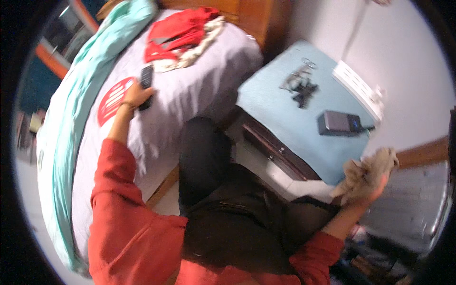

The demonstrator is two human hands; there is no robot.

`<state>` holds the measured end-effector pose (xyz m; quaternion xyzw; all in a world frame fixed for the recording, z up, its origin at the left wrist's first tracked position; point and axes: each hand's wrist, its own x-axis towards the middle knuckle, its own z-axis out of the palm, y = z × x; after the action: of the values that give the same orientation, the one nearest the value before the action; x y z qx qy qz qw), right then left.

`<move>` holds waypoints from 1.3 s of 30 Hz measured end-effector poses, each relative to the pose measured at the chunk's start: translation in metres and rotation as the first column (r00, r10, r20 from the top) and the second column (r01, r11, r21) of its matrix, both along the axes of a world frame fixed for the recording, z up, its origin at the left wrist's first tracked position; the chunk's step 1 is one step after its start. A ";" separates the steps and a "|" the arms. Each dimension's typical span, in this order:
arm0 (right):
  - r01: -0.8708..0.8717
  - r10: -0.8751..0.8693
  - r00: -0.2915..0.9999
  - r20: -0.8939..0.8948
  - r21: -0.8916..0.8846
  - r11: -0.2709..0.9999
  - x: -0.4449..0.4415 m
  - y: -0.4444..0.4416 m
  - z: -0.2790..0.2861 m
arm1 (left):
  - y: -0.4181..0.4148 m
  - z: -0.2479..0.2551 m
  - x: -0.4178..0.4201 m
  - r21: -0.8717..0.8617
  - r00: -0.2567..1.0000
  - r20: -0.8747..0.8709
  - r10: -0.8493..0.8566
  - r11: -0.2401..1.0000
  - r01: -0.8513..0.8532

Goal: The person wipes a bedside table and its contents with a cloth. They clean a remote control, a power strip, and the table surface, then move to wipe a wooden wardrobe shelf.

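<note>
At the bed's near side my left hand (137,94) is closed around a black remote control (146,76), which sticks out past the fingers. A red round flat piece (108,101) with white stripes lies under and beside that wrist; it may be a hand fan. On the right, my right hand (377,190) grips a crumpled brown cloth (367,172) near the corner of the blue-covered bedside table (274,89). Blur hides the fingers of this hand.
The bed (199,85) bears red clothing (181,30) and a mint-green cloth (96,64). On the table are a power bank with a lit display (338,123), several keys or small dark items (302,85) and a white power strip (356,89). A metallic case (409,203) stands right.
</note>
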<state>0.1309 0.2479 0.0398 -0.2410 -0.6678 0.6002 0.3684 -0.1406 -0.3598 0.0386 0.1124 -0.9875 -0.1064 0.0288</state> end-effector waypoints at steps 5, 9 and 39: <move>-0.270 0.041 0.905 -0.424 -0.498 0.824 0.016 0.015 -0.015 | 0.002 0.014 0.043 0.414 0.954 -0.287 -0.083 0.888 0.202; -0.437 0.102 0.812 -0.575 -0.482 0.759 0.028 0.034 -0.035 | 0.124 0.055 0.057 0.483 0.851 -0.391 -0.350 0.709 0.514; 0.173 -0.200 0.980 0.020 0.419 0.891 0.039 0.033 -0.030 | 0.204 0.010 0.051 -0.076 0.548 -0.451 -0.704 0.643 0.762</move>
<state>0.1704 0.2809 0.0101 -0.2386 -0.7651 0.3985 0.4460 -0.0892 -0.1558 0.0484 -0.3362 -0.9002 -0.1942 0.1971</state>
